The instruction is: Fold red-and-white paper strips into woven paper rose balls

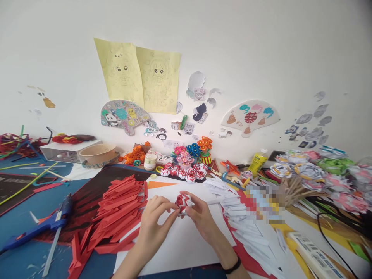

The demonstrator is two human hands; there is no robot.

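Both my hands hold a small red-and-white folded paper ball (183, 202) over a white sheet (186, 244). My left hand (155, 224) pinches its left side with curled fingers. My right hand (202, 219), a dark band at its wrist, closes on the right side. A pile of folded red paper strips (120, 205) lies just left of my hands. Folded white strips (241, 217) are spread to the right. Several finished red-and-white balls (183, 172) sit in a row behind.
A blue glue gun (43, 226) lies at the left. A bowl (97, 153) on a white box, a small jar (150, 161), a yellow glue bottle (257, 161), paper flower bunches (319, 174) and a power strip (315, 255) ring the table. Drawings hang on the wall.
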